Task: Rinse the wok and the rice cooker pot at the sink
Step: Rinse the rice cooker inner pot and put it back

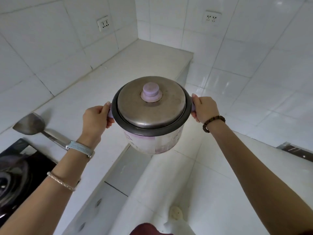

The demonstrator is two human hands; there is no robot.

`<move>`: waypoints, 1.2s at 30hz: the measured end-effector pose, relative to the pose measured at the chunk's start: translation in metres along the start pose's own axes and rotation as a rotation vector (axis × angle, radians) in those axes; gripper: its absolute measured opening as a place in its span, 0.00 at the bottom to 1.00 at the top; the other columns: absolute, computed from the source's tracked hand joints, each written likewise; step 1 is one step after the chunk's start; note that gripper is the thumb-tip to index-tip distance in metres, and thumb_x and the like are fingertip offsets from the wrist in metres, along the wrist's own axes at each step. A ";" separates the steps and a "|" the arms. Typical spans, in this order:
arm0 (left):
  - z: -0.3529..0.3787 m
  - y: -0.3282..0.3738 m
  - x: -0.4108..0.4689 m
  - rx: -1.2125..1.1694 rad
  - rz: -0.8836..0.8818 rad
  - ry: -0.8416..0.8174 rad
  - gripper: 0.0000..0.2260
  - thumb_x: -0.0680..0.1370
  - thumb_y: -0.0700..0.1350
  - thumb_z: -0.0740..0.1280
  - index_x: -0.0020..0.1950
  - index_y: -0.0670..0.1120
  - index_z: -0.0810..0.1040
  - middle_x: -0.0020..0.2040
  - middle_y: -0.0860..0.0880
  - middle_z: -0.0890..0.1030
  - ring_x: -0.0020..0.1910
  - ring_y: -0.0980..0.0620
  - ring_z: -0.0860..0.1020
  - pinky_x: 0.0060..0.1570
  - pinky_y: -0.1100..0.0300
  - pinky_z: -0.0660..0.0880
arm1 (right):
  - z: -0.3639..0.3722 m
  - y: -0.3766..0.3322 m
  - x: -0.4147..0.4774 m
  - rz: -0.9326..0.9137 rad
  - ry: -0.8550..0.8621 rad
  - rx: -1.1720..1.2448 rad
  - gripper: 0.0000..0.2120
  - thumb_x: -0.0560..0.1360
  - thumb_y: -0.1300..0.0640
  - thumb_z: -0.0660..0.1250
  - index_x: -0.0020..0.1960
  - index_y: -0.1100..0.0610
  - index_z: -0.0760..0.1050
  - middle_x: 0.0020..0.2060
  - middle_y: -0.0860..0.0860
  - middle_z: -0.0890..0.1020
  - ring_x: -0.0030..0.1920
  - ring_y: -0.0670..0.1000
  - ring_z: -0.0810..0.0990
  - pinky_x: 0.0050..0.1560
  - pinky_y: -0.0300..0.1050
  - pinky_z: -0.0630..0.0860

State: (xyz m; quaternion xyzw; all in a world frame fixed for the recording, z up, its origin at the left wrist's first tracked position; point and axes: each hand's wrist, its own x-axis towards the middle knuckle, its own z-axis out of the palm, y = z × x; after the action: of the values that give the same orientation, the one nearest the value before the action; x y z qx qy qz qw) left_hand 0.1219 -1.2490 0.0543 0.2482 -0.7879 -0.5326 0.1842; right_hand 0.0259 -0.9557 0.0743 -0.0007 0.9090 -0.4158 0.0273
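Observation:
A white and lilac rice cooker with a dark rim hangs in the air above the edge of the white counter. A steel lid with a lilac knob covers it. My left hand grips its left side handle and my right hand grips its right side handle. The inner pot is hidden under the lid. No wok or sink is in view.
A metal spatula lies on the counter at the left, next to a black gas stove. White tiled walls carry two sockets. The white tiled floor lies below at the right.

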 end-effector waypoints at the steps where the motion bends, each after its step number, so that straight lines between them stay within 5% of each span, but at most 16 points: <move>1: 0.005 0.001 0.002 -0.005 -0.008 0.018 0.22 0.82 0.49 0.62 0.28 0.43 0.73 0.18 0.53 0.73 0.17 0.58 0.67 0.21 0.68 0.67 | -0.002 0.001 0.011 -0.018 -0.017 -0.012 0.22 0.83 0.48 0.53 0.32 0.55 0.68 0.27 0.54 0.74 0.24 0.47 0.74 0.30 0.42 0.70; 8: 0.024 0.009 0.023 0.012 -0.079 0.135 0.21 0.82 0.49 0.62 0.30 0.42 0.75 0.23 0.49 0.75 0.18 0.58 0.68 0.22 0.68 0.68 | 0.010 -0.005 0.075 -0.122 -0.092 -0.028 0.25 0.83 0.52 0.52 0.29 0.56 0.68 0.20 0.50 0.73 0.21 0.46 0.73 0.31 0.41 0.73; 11: 0.026 0.007 0.037 0.045 -0.100 0.183 0.21 0.82 0.49 0.62 0.30 0.42 0.75 0.23 0.48 0.75 0.18 0.58 0.68 0.23 0.68 0.68 | 0.020 -0.011 0.102 -0.144 -0.105 -0.026 0.28 0.84 0.52 0.51 0.27 0.57 0.68 0.19 0.50 0.71 0.18 0.44 0.71 0.21 0.28 0.65; 14: 0.030 0.003 0.058 0.043 -0.121 0.226 0.22 0.82 0.48 0.62 0.28 0.42 0.73 0.18 0.52 0.72 0.17 0.58 0.67 0.21 0.70 0.65 | 0.037 -0.020 0.133 -0.195 -0.140 -0.070 0.30 0.84 0.52 0.50 0.24 0.56 0.67 0.11 0.46 0.67 0.22 0.45 0.70 0.24 0.27 0.65; 25: 0.043 -0.003 0.176 0.004 -0.171 0.334 0.22 0.82 0.48 0.62 0.28 0.42 0.74 0.19 0.52 0.74 0.17 0.58 0.68 0.22 0.67 0.68 | 0.094 -0.077 0.269 -0.303 -0.253 -0.077 0.31 0.84 0.51 0.50 0.23 0.56 0.68 0.12 0.45 0.69 0.16 0.42 0.70 0.27 0.36 0.66; 31: 0.049 0.011 0.231 0.019 -0.194 0.346 0.21 0.82 0.48 0.62 0.30 0.43 0.75 0.22 0.50 0.75 0.23 0.51 0.71 0.27 0.62 0.69 | 0.112 -0.102 0.332 -0.327 -0.281 -0.043 0.30 0.84 0.51 0.50 0.24 0.57 0.68 0.12 0.45 0.69 0.15 0.42 0.70 0.20 0.29 0.64; 36: 0.064 0.016 0.271 0.030 -0.221 0.357 0.20 0.82 0.48 0.61 0.32 0.42 0.76 0.26 0.46 0.77 0.24 0.50 0.71 0.29 0.60 0.70 | 0.123 -0.116 0.385 -0.356 -0.298 -0.057 0.32 0.84 0.51 0.50 0.23 0.57 0.68 0.11 0.45 0.69 0.16 0.41 0.70 0.23 0.28 0.65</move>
State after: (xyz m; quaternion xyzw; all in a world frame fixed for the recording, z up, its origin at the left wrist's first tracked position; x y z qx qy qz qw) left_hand -0.1360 -1.3551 0.0524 0.4264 -0.7185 -0.4855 0.2575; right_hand -0.3546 -1.1337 0.0624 -0.2233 0.8918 -0.3836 0.0876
